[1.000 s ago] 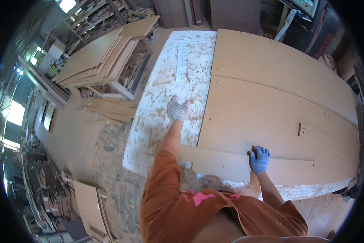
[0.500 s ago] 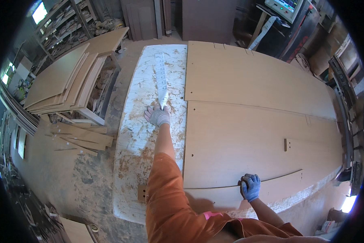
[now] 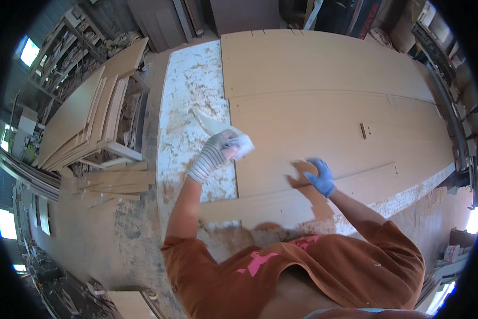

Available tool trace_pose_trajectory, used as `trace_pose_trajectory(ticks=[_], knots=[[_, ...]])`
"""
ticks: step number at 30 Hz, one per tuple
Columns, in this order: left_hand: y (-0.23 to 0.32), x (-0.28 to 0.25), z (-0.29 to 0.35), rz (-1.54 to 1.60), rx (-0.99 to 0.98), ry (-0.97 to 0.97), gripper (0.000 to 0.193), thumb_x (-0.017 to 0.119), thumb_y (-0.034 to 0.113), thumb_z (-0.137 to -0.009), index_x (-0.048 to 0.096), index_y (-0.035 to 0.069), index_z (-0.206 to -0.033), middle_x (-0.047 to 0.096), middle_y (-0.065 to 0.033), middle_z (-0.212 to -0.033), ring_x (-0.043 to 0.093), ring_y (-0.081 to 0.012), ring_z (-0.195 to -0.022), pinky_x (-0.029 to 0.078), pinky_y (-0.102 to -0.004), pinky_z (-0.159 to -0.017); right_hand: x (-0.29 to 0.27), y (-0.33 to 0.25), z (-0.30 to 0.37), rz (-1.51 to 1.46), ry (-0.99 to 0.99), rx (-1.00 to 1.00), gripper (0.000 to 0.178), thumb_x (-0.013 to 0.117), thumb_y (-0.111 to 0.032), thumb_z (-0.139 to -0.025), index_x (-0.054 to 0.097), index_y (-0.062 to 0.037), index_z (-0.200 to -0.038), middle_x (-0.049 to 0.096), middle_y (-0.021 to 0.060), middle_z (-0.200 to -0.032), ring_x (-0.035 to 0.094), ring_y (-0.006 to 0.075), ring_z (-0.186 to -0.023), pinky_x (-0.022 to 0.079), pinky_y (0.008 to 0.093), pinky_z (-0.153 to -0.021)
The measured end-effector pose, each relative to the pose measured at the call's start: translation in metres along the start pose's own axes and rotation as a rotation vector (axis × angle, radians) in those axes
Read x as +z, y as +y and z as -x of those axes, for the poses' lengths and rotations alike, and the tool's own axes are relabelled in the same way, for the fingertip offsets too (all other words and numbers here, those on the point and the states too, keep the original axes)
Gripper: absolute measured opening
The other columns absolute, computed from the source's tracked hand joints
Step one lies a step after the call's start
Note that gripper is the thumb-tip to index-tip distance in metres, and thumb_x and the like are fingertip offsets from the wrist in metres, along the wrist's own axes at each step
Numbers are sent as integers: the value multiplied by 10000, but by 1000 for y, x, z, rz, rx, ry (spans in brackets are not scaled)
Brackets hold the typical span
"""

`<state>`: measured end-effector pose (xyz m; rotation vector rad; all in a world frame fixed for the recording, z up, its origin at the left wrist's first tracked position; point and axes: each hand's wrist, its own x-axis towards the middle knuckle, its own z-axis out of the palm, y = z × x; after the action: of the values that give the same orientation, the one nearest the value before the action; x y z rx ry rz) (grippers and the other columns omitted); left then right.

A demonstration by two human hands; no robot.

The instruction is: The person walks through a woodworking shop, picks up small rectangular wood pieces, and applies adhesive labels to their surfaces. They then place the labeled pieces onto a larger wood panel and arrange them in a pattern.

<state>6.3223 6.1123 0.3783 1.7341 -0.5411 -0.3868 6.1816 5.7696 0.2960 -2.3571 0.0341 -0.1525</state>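
My left hand (image 3: 216,153), in a striped glove, grips a strip of white labels (image 3: 213,125). It holds the strip raised by the left ends of the tan boards, with the strip's loose end trailing to the far left. My right hand (image 3: 320,178), in a blue glove, is held over the near wide board (image 3: 297,125) with thumb and fingers apart and nothing in it. Just below it lies a narrow board (image 3: 374,183) along the front. Beyond is another wide board (image 3: 324,64). All lie on a worn white table (image 3: 188,80).
A small dark-edged block (image 3: 363,131) sits on the near wide board. To the left, a low bench carries stacked panels (image 3: 74,122), with offcut strips (image 3: 116,181) beside it on the floor. Metal machinery (image 3: 441,80) stands along the right, and shelves (image 3: 69,45) at the far left.
My left hand has lifted the label strip off the table and drawn it nearer and rightward. My right hand has let go of the narrow board's edge and opened. The view has shifted too.
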Motion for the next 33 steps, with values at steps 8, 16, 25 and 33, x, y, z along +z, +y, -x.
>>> trace_pose_trajectory(ticks=[8, 16, 25, 33], knots=[[132, 82, 41, -125, -25, 61, 258, 562, 175, -829, 567, 31, -1042, 567, 2, -846, 492, -74, -749, 428, -234, -681, -42, -124, -22, -990, -891, -252, 683, 729, -288, -757, 424, -9, -1300, 529, 115, -1240, 489, 197, -1145, 384, 358, -985], [110, 119, 62, 102, 54, 546, 358, 564, 133, -838, 502, -28, -1152, 612, -77, -911, 568, -92, -732, 487, -228, -659, -43, -83, 56, -893, -850, 12, 390, 662, -204, -837, 555, -10, -1158, 637, 76, -1037, 581, 122, -947, 481, 281, -818], [63, 215, 76, 616, -45, 537, 806, 672, 344, -791, 256, -25, -1375, 486, -169, -1219, 497, -213, -1111, 433, -336, -939, -49, -44, 62, -920, -733, -11, 353, 641, -185, -854, 567, -12, -1153, 628, 37, -986, 550, 84, -891, 478, 265, -768], [72, 246, 83, 489, 177, 597, 646, 493, -60, -771, 250, -16, -1368, 496, -159, -1194, 530, -178, -1037, 462, -301, -866, -47, -37, 89, -937, -661, 23, 422, 654, -148, -839, 506, -13, -1210, 610, 47, -996, 553, 97, -876, 476, 255, -782]])
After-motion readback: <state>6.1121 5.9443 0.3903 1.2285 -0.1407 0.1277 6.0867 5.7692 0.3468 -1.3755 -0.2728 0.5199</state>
